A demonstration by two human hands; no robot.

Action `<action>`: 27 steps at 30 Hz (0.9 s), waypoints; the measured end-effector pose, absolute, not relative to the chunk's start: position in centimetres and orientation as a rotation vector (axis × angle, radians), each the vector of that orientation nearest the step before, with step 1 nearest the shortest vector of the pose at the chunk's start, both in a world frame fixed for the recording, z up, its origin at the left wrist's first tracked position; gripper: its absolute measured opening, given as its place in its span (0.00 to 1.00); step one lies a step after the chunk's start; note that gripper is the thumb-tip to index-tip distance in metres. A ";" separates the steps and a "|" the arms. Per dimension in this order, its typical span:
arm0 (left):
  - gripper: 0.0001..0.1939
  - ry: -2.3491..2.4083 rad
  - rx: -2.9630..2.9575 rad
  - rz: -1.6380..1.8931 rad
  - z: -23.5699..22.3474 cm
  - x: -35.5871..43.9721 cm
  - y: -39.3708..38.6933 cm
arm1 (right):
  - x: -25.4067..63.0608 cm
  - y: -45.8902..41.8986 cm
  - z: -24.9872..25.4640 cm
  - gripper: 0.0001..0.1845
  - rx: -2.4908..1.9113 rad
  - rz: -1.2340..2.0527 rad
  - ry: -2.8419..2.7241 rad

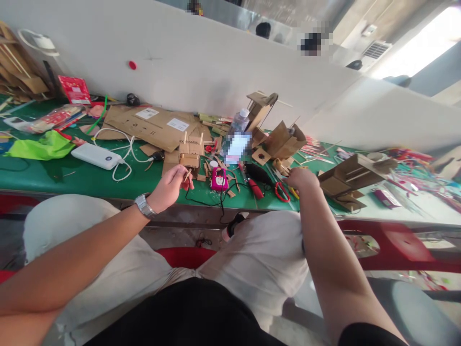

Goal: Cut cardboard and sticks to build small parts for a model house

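Observation:
My left hand [169,186], with a metal watch on the wrist, is closed in a pinch on a small cardboard scrap [187,175] at the table's front edge. A small cardboard model with two wooden sticks [190,153] stands just behind it. My right hand [301,177] rests knuckles-up on the green table [43,170]; its fingers are curled under and hidden, close to red-handled scissors [282,191] and a red tool [255,187]. A pink device [219,179] with a black cable lies between the hands.
A white power bank [96,156] with a white cable, flat cardboard sheets [151,126], a water bottle [238,121], cardboard models [351,177] and green cloth [43,145] litter the table. A white partition [201,62] stands behind. A red stool [396,245] sits at the right.

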State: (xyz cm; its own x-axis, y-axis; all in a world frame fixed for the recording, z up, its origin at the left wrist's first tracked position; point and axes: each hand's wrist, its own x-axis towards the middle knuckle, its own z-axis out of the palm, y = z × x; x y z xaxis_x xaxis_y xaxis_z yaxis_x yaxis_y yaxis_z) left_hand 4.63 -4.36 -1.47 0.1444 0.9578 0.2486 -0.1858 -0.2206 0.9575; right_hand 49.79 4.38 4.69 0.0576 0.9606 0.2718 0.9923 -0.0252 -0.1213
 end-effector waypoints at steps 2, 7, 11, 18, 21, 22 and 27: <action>0.23 0.828 1.336 1.309 -1.5 4.8 -4.5 | 45.9 3.4 5.8 0.10 -2.067 -0.145 -1.952; 0.24 0.942 1.652 1.247 -1.3 5.1 -5.3 | 31.9 -2.0 6.0 0.25 -1.159 0.704 -2.173; 0.26 1.047 1.806 1.140 -0.7 5.4 -6.2 | 26.1 -5.0 3.0 0.25 -0.801 0.890 -2.152; 0.26 1.001 1.701 1.081 -1.2 5.8 -6.1 | 26.6 -6.3 0.3 0.11 -0.940 0.792 -2.018; 0.25 0.953 1.649 1.082 -1.5 5.8 -6.0 | 26.7 -6.4 0.0 0.05 -0.929 0.821 -1.972; 0.24 0.944 1.647 1.071 -1.6 5.8 -6.0 | 26.7 -6.4 -0.1 0.05 -0.923 0.835 -1.955; 0.14 0.937 1.779 1.043 -1.7 5.9 -6.3 | 26.7 -5.9 -0.6 0.06 -1.014 0.863 -1.843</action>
State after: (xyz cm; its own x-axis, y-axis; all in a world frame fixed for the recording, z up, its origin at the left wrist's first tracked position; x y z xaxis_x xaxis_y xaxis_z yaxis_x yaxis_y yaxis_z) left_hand 5.87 -6.29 -1.73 0.3720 0.8865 0.2750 0.1790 -0.3593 0.9159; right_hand 26.73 -5.88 -0.62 -0.3188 0.8847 0.3400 0.3055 0.4355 -0.8468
